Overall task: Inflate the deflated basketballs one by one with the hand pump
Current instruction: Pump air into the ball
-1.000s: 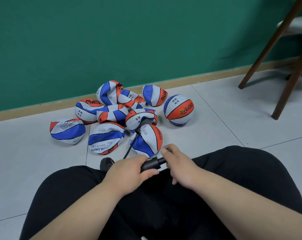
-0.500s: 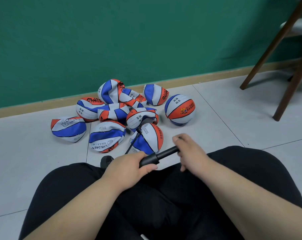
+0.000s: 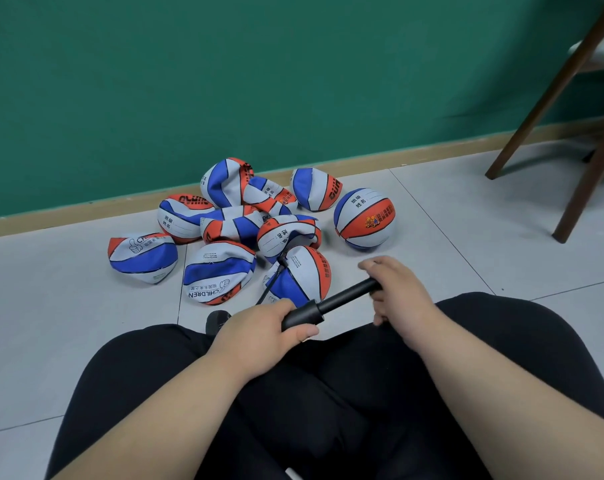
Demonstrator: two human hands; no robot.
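Green wall point(image 3: 224, 71), tan baseboard point(image 3: 68, 216), pale grey tiled floor point(image 3: 467, 209), dark wooden chair legs point(image 3: 543, 98) at right

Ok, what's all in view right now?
Flat balls: about nine, blue-white-orange, piled on the floor by the wall.
Round ball: one, same colours, right of the pile.
Pump: one, black, rod extended, over the lap.
Hose: one, black, running to the nearest ball.
Chair legs: two seen, brown, upper right.
Floor: grey tiles.
Wall: green.
Left hand: grips the pump's barrel.
Right hand: grips its handle.
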